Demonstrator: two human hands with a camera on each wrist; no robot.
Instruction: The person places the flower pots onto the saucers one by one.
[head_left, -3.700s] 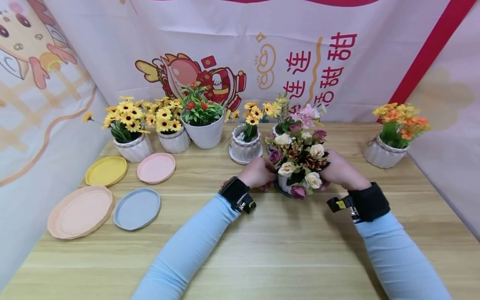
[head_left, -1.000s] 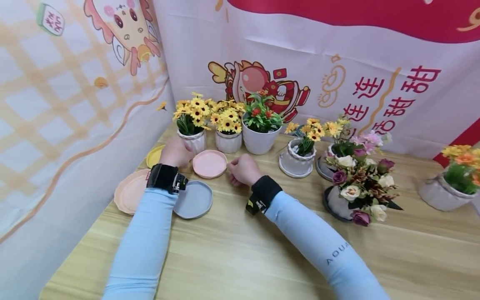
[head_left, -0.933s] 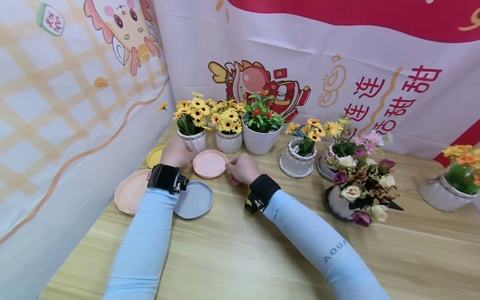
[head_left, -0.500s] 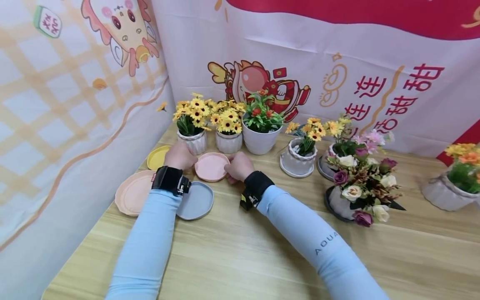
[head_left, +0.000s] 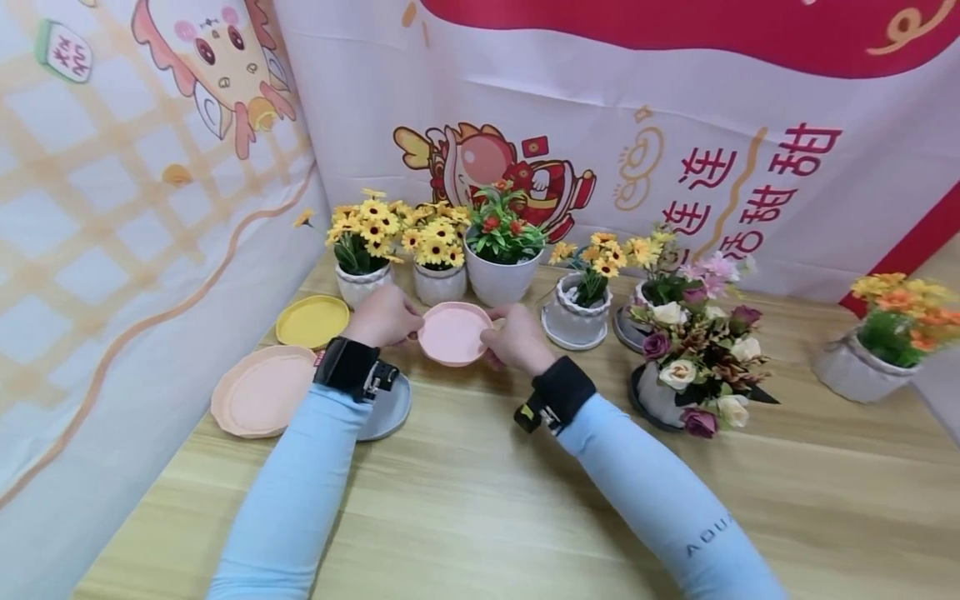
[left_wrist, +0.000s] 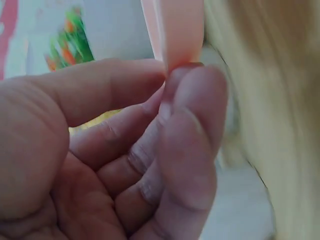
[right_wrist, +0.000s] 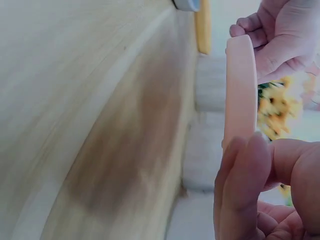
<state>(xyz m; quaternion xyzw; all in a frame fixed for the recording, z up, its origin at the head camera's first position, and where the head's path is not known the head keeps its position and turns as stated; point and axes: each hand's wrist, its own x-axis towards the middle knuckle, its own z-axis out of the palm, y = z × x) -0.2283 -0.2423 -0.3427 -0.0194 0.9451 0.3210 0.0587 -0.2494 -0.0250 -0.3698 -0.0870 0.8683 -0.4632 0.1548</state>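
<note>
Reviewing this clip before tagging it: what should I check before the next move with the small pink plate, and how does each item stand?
1. Left hand pinching the small pink plate: ok.
2. Right hand pinching the opposite side: ok.
3. Plate clear of the table: ok, per right wrist view.
4. Plate's upper face bare: ok.
5. Blue plate fully visible: not ok, partly behind left sleeve.
6. Pink plate's underside clean: cannot tell.

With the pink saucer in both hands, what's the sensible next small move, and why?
Probably lower the pink saucer, kept level, onto the wooden table. The left hand and right hand pinch opposite sides of it, clear of the tabletop, and the red-flowered pot shows no saucer underneath, whereas the rose pot stands on a dark saucer.
</note>
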